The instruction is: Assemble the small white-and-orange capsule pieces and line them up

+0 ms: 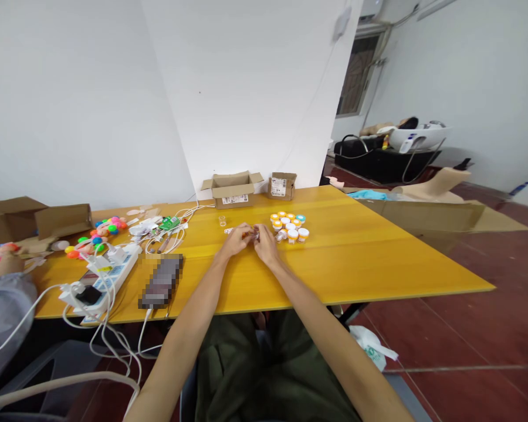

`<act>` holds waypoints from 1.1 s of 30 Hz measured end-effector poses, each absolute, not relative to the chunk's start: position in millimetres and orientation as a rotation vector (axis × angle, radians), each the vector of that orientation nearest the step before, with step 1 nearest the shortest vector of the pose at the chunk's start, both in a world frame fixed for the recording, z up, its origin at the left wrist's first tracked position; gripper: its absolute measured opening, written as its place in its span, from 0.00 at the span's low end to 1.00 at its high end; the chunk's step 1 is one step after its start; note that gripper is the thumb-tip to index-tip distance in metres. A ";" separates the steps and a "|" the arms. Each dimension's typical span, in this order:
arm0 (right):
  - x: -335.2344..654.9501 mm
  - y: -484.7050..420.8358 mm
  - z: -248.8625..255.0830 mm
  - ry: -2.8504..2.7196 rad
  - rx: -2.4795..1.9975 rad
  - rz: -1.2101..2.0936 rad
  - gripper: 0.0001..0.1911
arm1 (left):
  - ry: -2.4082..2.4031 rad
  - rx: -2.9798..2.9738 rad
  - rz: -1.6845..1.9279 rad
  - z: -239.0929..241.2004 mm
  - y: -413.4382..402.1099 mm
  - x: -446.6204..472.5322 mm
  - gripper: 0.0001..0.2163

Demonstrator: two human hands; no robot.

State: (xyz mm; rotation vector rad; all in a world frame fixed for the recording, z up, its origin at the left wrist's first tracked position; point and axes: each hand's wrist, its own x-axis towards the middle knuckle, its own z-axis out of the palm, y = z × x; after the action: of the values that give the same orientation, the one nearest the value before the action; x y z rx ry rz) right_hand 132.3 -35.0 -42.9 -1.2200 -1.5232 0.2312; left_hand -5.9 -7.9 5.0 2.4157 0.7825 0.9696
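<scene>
My left hand (239, 240) and my right hand (266, 245) meet above the wooden table, fingers pinched together. Between the fingertips shows a small clear item (256, 235), mostly hidden, whose kind I cannot make out. Just right of my right hand stands a cluster of small clear jars (292, 235) with orange, white and blue lids. One clear jar (281, 235) lies tilted at the cluster's near left. Beyond my left hand is a small clear container (222, 221), and small white spotted pieces (229, 231) lie close to its fingers.
Two cardboard boxes (233, 191) (282, 186) stand against the wall. To the left lie a phone (162, 281), a power strip (114, 284) with trailing cables, a green circuit board (169, 223) and colourful balls (110, 227). Another person's hand (2, 265) is at the far left.
</scene>
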 end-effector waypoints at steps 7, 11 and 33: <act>131.0 -39.0 -39.6 -1.540 -1.206 0.236 0.25 | 0.786 2.403 1.006 7.3 -9.2 -3.2 0.08; 130.6 -38.9 -38.2 -1.533 -1.243 0.236 0.26 | 0.786 2.385 1.011 7.7 -9.7 -3.3 0.07; 131.6 -31.8 -35.5 -1.401 -1.149 0.539 0.12 | 0.789 2.229 1.138 4.8 -4.7 -3.9 0.05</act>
State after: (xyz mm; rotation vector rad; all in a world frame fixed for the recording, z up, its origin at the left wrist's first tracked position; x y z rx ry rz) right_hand 131.6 -31.8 -35.5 -1.1488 -1.4015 0.5388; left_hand -3.9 -4.7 4.8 2.2287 0.7894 1.1384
